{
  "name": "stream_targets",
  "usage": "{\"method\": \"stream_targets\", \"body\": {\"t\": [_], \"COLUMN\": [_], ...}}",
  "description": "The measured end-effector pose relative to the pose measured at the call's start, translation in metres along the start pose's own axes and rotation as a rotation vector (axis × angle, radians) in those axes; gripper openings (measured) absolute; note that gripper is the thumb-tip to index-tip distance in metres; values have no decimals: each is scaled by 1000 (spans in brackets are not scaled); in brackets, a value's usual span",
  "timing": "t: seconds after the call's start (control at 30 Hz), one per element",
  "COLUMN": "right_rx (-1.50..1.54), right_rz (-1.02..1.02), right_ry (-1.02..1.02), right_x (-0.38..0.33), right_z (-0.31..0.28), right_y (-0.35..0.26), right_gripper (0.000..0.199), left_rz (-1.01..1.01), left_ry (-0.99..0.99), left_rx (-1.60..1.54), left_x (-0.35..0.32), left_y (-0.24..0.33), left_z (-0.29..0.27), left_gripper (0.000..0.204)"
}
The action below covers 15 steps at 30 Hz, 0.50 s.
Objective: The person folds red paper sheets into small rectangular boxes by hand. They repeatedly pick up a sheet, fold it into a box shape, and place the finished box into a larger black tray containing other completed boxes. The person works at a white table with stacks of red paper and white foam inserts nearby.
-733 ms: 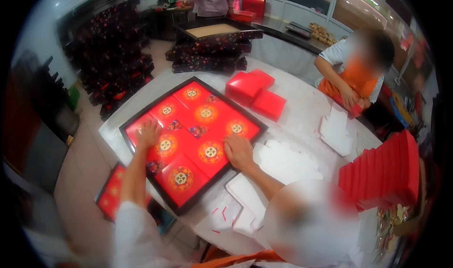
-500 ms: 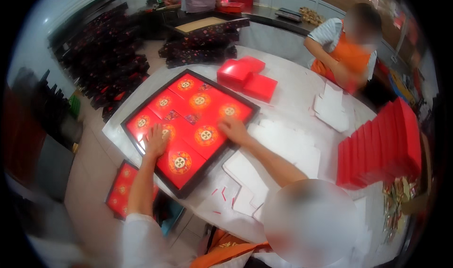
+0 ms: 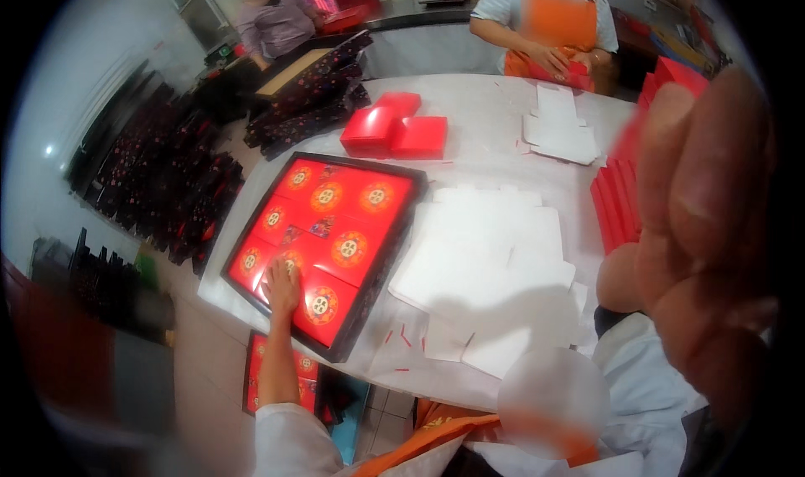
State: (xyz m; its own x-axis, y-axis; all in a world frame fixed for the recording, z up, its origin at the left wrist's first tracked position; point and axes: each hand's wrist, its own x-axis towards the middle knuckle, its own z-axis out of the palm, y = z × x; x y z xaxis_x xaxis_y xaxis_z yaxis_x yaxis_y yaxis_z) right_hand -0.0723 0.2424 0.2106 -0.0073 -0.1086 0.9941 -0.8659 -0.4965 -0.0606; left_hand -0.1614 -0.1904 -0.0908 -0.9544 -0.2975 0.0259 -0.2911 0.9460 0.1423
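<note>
My left hand (image 3: 283, 286) lies with fingers spread on the red boxes near the left edge of a black-framed tray (image 3: 381, 271). Flat red boxes (image 3: 350, 248) with round orange-and-gold medallions fill the tray, and small dark patterned pieces (image 3: 322, 226) sit between some of them. Very close to the camera, my right hand (image 3: 704, 217) is raised at the right side. Its fingers are bent and the thumb stands apart from them, with nothing visible between. Part of that hand runs into the dark rim of the picture.
White cardboard blanks (image 3: 486, 250) overlap right of the tray. Red boxes (image 3: 394, 133) stand behind it; upright red boxes (image 3: 615, 200) are partly hidden by my right hand. A co-worker (image 3: 558, 24) handles something red across the table. A second red-filled tray (image 3: 257, 368) sits below the table edge.
My right hand has left the tray's right edge and risen close to the camera. My left hand stays on the boxes. The view has shifted, and the co-worker now appears more upright.
</note>
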Motion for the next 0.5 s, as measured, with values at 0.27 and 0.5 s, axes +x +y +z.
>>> {"method": "stream_targets", "body": {"t": [0.27, 0.5], "right_rx": [-76, -70], "right_rz": [-7, 22], "right_ry": [-8, 2], "right_x": [-5, -9], "right_z": [-22, -30], "right_y": [-22, -25], "right_gripper": [52, 51], "left_rz": [40, -31], "left_ry": [49, 22], "left_rx": [2, 24], "left_x": [5, -13], "left_y": [-4, -17], "left_z": [6, -9], "left_gripper": [59, 59]}}
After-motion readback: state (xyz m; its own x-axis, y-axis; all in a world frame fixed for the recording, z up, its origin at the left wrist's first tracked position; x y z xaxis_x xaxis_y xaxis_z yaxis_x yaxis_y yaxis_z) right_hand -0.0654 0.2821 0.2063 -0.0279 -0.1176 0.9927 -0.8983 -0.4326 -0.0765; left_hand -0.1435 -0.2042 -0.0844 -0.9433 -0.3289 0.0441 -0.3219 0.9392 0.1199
